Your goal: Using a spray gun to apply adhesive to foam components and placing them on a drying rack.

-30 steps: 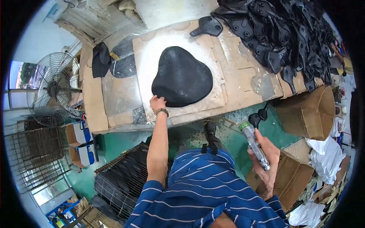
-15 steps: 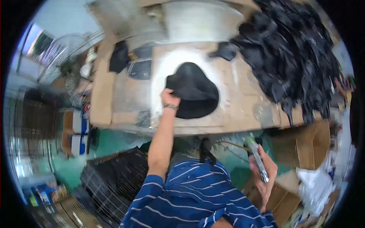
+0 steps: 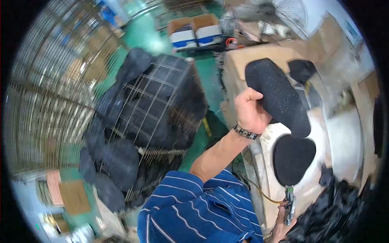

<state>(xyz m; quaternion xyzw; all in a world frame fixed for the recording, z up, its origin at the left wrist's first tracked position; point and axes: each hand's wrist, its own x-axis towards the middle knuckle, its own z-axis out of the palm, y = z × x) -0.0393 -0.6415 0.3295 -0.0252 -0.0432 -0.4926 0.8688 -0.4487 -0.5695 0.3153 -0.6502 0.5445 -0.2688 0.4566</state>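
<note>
- Our left hand (image 3: pixel 250 111) holds a dark, rounded, fabric-like black sheet (image 3: pixel 277 95) by its side edge, thumb on the near face; the other fingers are mostly hidden.
- The sheet is over the cardboard-covered bench (image 3: pixel 279 50), toward its left end; we cannot tell how high.
- A second, pear-shaped black piece (image 3: pixel 293 160) lies on the white-coated board (image 3: pixel 322 146) near the bench's front edge.
- Our right hand (image 3: pixel 281 227) has its fingers wrapped around a silver spray gun with a green tip (image 3: pixel 289 206).
- We judge the sheet light, soft and bendy, perhaps tacky on one face; we would pinch it at the rim.
- Half a second ago, the sheet was on the board; now it is off, uncovering the second piece, and our view has swung left toward the wire-mesh crate (image 3: pixel 163 152).
</note>
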